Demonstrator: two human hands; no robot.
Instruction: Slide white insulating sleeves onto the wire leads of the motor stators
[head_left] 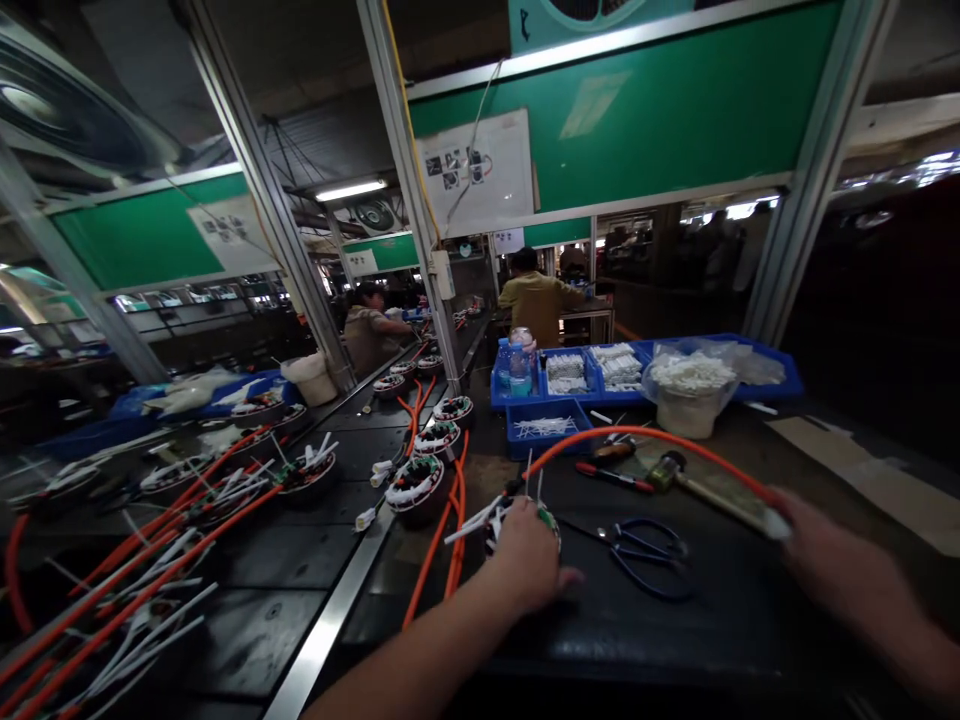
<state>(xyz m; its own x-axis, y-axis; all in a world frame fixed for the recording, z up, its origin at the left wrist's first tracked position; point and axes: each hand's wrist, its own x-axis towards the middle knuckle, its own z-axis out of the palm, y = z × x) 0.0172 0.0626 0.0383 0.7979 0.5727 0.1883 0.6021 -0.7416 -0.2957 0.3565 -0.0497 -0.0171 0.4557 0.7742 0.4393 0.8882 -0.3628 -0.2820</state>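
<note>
My left hand [527,555] is closed on a round wound part [491,530] with white tubes sticking out, on the dark bench. From that part an orange cable [637,431] arches over to the right. Its far end, with a white tip, is in my right hand [814,530], which is blurred and closed around it. Blue-handled scissors [652,552] lie between my hands. Behind them are red-handled pliers [611,477] and a hammer-like tool [712,495].
Blue bins [544,425] with white tubes, water bottles [514,368] and a bag-lined bucket [688,395] stand behind. Left, a metal rail [337,610] borders a line carrying several round parts [416,487] and orange cables. Two people sit farther back.
</note>
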